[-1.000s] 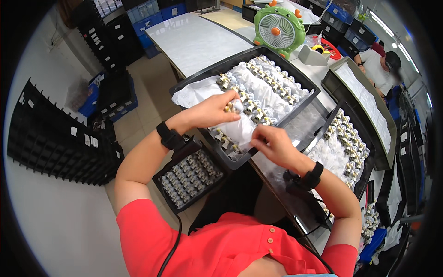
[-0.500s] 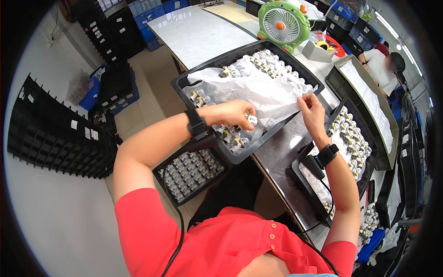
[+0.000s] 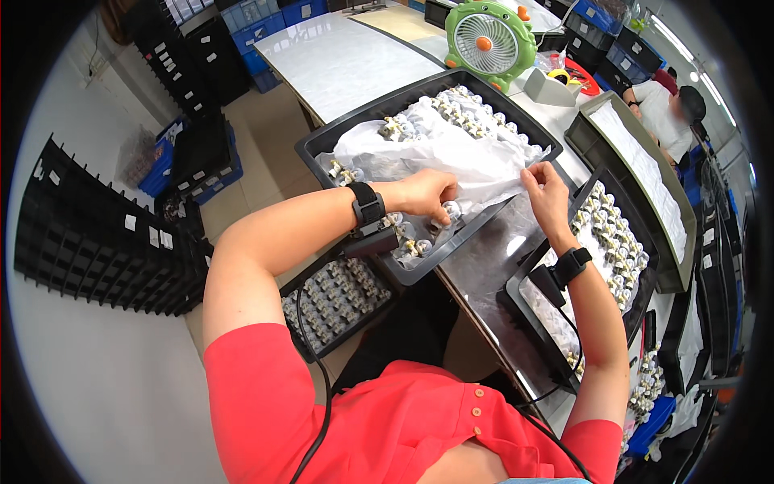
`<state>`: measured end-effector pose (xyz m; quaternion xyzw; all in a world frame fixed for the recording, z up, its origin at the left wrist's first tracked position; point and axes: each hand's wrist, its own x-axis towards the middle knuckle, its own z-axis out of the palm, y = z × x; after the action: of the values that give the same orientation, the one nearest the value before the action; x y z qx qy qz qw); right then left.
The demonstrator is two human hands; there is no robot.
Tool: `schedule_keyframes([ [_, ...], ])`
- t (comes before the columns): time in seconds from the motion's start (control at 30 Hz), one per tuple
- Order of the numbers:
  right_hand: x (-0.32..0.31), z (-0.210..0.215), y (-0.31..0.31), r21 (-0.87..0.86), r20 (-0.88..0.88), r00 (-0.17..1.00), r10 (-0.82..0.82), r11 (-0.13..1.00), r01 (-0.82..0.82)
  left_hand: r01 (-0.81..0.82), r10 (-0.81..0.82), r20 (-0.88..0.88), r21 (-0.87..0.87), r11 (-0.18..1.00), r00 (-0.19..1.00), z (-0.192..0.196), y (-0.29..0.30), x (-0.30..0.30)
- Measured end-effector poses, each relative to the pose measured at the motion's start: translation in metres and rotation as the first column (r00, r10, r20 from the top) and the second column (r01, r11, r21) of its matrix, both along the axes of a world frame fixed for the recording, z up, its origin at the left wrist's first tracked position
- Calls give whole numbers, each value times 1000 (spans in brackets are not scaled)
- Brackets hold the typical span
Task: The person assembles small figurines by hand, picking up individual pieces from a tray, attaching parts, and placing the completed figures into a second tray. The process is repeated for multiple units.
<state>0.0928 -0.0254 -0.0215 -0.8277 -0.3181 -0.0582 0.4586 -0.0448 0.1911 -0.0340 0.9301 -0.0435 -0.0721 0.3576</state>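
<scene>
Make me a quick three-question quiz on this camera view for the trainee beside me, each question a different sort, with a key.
1. What is the right hand pinching?

2. True or false: the left hand is over the large black tray in front of the green fan.

3. Which colour are the person's sleeves?
A) blue
B) red
C) green

Key:
1. The edge of a white sheet.
2. True.
3. B
</scene>
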Motion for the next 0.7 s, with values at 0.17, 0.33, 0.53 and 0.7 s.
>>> schedule_keyframes([
  [0.17,1,1,-1,-44,-29,1000,-8,999,7,46,-43,-32,79,996,999,4,8,-1],
  [0.33,2,1,-6,-66,-11,1000,11,998,-12,91,-48,-146,307,947,988,27,50,2],
  [0.53,1,0,-5,-55,-6,1000,25,998,-26,-152,159,13,377,914,987,36,90,5],
  [0.7,0,-3,-7,-70,35,996,76,995,-73,-249,213,128,460,852,969,19,93,28],
])
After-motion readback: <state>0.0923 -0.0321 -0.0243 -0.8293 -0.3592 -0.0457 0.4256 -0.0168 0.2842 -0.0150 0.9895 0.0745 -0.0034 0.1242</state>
